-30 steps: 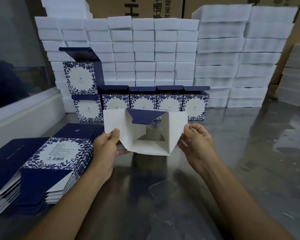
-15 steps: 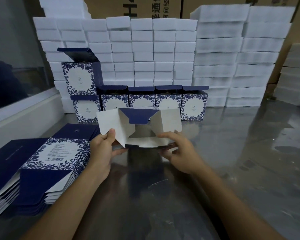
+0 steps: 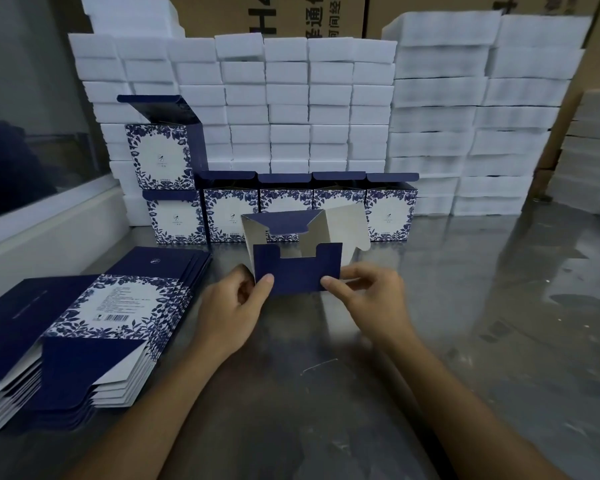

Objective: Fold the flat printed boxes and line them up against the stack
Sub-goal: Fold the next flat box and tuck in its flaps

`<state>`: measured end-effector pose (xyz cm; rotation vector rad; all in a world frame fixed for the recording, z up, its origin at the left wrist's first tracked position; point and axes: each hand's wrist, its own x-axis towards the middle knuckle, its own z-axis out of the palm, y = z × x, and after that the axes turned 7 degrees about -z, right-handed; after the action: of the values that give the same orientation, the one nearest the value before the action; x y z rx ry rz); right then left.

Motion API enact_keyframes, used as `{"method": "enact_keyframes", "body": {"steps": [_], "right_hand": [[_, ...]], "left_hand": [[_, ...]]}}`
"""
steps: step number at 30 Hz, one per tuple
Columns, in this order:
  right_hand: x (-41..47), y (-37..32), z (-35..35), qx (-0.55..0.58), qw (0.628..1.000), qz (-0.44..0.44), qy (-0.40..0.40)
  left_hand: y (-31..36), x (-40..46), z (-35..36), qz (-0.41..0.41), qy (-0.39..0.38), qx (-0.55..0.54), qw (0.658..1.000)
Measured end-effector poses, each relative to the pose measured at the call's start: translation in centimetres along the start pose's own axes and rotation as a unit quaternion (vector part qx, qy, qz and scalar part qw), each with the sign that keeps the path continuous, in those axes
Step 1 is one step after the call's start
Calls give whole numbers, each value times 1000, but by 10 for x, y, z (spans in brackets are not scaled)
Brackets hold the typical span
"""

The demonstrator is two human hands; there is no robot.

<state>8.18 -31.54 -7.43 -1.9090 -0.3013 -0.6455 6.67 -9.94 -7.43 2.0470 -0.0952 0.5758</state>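
At the centre of the frame we hold a half-folded box (image 3: pixel 297 268) above the steel table (image 3: pixel 499 306): our left hand (image 3: pixel 232 313) pinches its lower left corner, our right hand (image 3: pixel 368 299) its lower right. Behind stand folded boxes (image 3: pixel 326 209) against white foam blocks (image 3: pixel 291 98); flat boxes (image 3: pixel 94 313) lie lower left.

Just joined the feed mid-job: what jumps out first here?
Dead centre, both hands, left hand and right hand, pinch a half-folded navy box over the steel table. Behind it, finished printed boxes line up against a wall of white foam blocks; a pile of flat boxes lies at left.
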Motion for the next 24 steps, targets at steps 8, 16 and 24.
{"method": "enact_keyframes", "body": {"steps": [8, 16, 24], "right_hand": [[-1, -2, 8, 99, 988, 70, 95], [-15, -8, 24, 158, 976, 143, -52], [-27, -17, 40, 52, 989, 44, -134]], "left_hand": [[-2, 3, 3, 24, 31, 42, 998], [2, -10, 36, -102, -43, -58, 992], [15, -11, 32, -181, -59, -122, 974]]}}
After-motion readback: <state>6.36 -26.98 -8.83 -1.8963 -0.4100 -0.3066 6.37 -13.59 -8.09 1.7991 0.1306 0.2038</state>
